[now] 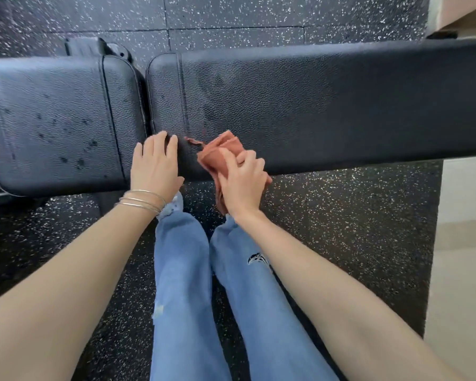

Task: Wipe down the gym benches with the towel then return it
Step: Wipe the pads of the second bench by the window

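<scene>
A black padded gym bench lies across the view in two parts: a short seat pad (55,119) on the left, dotted with dark wet spots, and a long back pad (313,105) on the right. My right hand (245,185) is shut on a bunched rust-orange towel (217,154), pressing it on the long pad's near edge close to its left end. A frayed thread of the towel trails left. My left hand (155,163) rests flat, fingers apart, on the long pad's left near corner, beside the gap between the pads.
Black speckled rubber flooring (355,229) surrounds the bench. My legs in blue jeans (182,270) stand just before the bench. A pale floor strip (462,243) runs along the right. A black bench frame part (94,48) shows behind the seat pad.
</scene>
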`<state>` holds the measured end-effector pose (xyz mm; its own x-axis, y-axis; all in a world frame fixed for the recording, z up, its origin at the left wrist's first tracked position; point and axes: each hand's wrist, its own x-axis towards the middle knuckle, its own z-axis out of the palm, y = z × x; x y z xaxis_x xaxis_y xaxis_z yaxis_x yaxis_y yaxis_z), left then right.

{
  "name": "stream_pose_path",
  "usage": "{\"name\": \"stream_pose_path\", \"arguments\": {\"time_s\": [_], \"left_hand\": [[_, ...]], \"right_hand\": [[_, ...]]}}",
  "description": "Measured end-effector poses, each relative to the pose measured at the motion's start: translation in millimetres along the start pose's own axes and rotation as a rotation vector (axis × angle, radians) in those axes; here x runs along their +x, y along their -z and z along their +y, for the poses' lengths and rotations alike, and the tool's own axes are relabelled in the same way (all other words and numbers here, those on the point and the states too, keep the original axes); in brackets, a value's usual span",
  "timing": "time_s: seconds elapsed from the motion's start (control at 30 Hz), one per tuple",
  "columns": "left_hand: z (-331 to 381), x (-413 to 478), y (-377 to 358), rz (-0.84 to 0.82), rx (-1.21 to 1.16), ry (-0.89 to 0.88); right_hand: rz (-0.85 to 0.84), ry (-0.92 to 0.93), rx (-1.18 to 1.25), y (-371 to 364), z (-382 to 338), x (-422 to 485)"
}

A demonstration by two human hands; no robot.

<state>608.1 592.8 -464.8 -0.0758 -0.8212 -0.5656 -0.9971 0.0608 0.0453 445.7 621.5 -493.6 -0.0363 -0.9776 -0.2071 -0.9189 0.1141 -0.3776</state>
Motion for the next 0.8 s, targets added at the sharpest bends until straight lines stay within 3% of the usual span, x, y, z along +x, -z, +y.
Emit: {"name": "stream_pose_path", "arguments": {"time_s": [0.07, 0.2, 0.27, 0.5, 0.67, 0.8], "left_hand": [[-11, -1, 2, -0.007, 0.015, 0.008], [-30, 9, 6, 0.020, 0.017, -0.006], [-38, 15, 9, 0.036, 0.008, -0.011], [-75, 31, 21, 0.068, -0.011, -0.029], [-104, 30, 28, 0.038, -0.012, -0.036], [-119, 37, 34, 0.023, -0.002, -0.081]], "right_hand": [[0.012, 0.055, -0.098, 15, 24, 21], [0.107, -0.301, -0.097, 42, 72, 61], [0.123, -0.365, -0.105, 35, 66, 55], [0.008, 0.078, -0.127, -29, -44, 17], [-0.006, 0.060, -0.168, -25, -94, 96], [-0.062, -0.002, -0.294, 0, -94, 176]]}}
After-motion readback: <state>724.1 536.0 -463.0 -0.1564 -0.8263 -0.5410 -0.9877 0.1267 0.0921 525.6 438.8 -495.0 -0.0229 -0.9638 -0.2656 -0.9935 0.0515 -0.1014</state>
